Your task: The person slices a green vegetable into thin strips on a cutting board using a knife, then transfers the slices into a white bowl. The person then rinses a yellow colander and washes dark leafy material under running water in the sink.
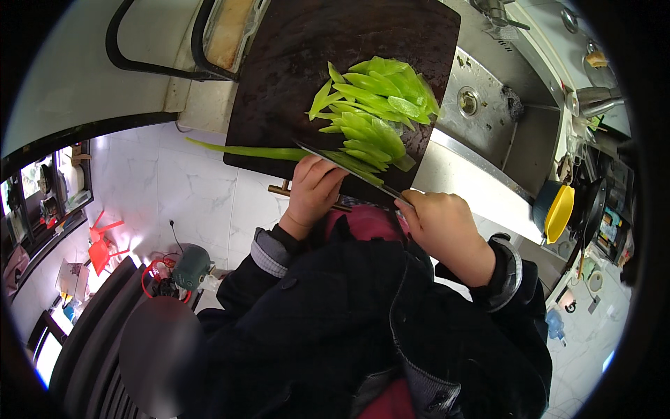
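On a dark wooden cutting board lie two heaps of thin, slanted green slices that look like celtuce: a larger heap at the far side and a smaller heap nearer me. A long, tapering green celtuce piece runs along the near edge, its thin tip past the board's left side. My right hand is closed round the handle of a kitchen knife. Its blade slants across the near edge. My left hand has its fingers curled against the blade and the celtuce piece; the fingertips are partly hidden.
To the right is a steel sink with a drain, and a tap beyond it. A yellow and dark bowl stands at the counter's right end. A black tubular handle rises left of the board. A red stool sits at the left.
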A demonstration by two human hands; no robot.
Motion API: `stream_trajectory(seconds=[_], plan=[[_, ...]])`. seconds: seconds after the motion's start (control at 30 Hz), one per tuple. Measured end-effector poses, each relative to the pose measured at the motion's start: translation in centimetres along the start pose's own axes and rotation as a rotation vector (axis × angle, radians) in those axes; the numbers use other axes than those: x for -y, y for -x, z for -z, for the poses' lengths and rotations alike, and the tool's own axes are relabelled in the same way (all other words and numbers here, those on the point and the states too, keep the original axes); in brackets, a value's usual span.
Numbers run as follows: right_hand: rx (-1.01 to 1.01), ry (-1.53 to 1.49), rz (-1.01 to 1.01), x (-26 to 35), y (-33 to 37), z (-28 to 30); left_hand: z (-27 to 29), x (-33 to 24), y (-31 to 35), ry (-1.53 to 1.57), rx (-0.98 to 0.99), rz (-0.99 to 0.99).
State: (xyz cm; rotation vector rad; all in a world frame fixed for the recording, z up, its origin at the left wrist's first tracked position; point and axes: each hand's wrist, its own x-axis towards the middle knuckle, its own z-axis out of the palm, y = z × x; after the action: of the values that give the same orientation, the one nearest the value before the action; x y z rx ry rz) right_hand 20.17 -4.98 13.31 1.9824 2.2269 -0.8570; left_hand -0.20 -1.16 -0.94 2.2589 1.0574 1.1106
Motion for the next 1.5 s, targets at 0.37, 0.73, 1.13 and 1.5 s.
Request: stream_trajectory(seconds=[0.37, 0.73, 1.13, 1.5], plan=[[-0.008, -0.028, -0.006, -0.1, -1.7, -1.6, 0.0, 0.1, -0.2, 0.038, 0.001, 0.003], [-0.035, -0.032, 0.016, -0.3, -3.3, -3.5, 0.1, -0.1, -0.2, -0.002, 0.013, -0.008], [-0.118, -0.111, -0.032, -1.4, -2.4, -1.4, -1.5, -1.3, -1.0, 0.052, 0.101, -0.066], [0.086, 0.07, -0.111, -0.4, 1.8, 0.7, -0.6, -0.3, -0.5, -0.076, 0.023, -0.068]])
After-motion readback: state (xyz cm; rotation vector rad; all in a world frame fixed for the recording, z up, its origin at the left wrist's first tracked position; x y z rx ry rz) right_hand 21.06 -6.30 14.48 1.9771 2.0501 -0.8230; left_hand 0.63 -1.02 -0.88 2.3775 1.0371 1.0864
